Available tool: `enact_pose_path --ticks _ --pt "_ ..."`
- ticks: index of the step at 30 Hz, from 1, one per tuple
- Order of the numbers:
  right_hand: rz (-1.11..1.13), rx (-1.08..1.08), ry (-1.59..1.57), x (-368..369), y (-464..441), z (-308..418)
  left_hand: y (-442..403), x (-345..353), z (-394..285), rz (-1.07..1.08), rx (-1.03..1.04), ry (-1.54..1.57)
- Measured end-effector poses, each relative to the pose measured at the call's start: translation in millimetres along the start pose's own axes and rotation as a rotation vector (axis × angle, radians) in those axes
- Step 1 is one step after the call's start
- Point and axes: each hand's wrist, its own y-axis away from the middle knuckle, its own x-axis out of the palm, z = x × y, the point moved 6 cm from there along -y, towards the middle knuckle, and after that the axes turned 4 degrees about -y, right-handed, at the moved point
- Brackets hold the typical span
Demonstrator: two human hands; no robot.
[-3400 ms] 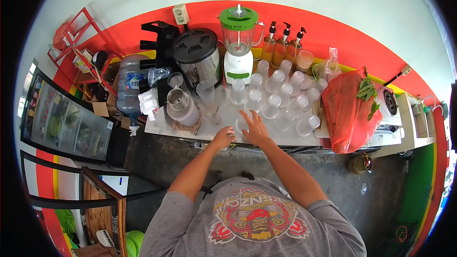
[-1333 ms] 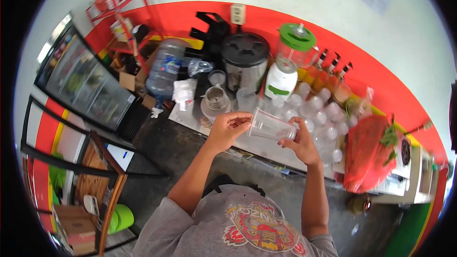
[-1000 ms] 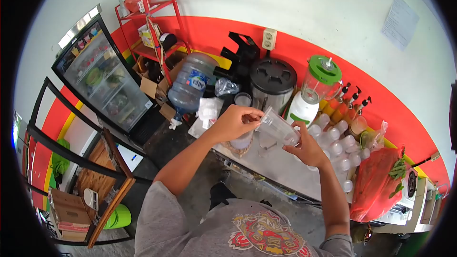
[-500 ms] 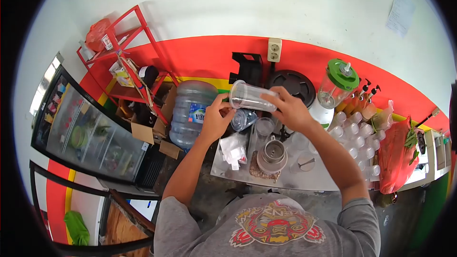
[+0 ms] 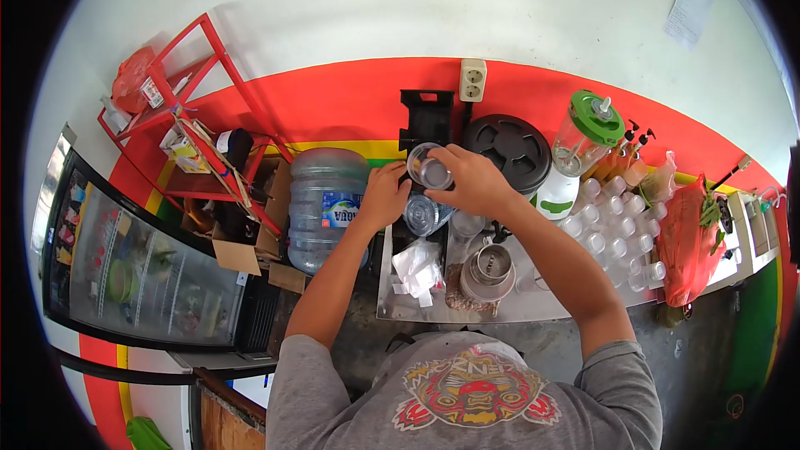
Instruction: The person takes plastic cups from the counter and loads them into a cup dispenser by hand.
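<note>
Cup (image 5: 428, 168), earlier side-on, now shows end-on, clamped in the right hand (image 5: 473, 182); whether the left hand (image 5: 386, 196) grips is unclear. Water jug (image 5: 323, 182) reads "AQUA".

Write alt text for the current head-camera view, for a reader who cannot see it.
A person's right hand holds a clear plastic cup, left hand close beside it, at a metal counter. To the right are a black-lidded container, a green-lidded blender, clustered cups and a red bag; to the left, a large water jug.
</note>
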Motion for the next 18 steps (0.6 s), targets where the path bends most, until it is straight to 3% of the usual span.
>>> enact_pose_path --ticks 4,7,10,18 --pt "0.064 0.059 0.155 24 -21 0 -5 0 1 0.220 -0.186 0.250" --pt "0.082 0.102 0.246 39 -30 -9 -3 -15 -10 0.325 -0.359 0.192" --pt "0.035 0.134 0.305 54 -32 -12 -3 -6 5 0.192 -0.232 0.313" --pt "0.024 0.229 0.365 79 -29 -32 -5 7 25 0.209 -0.187 0.338"
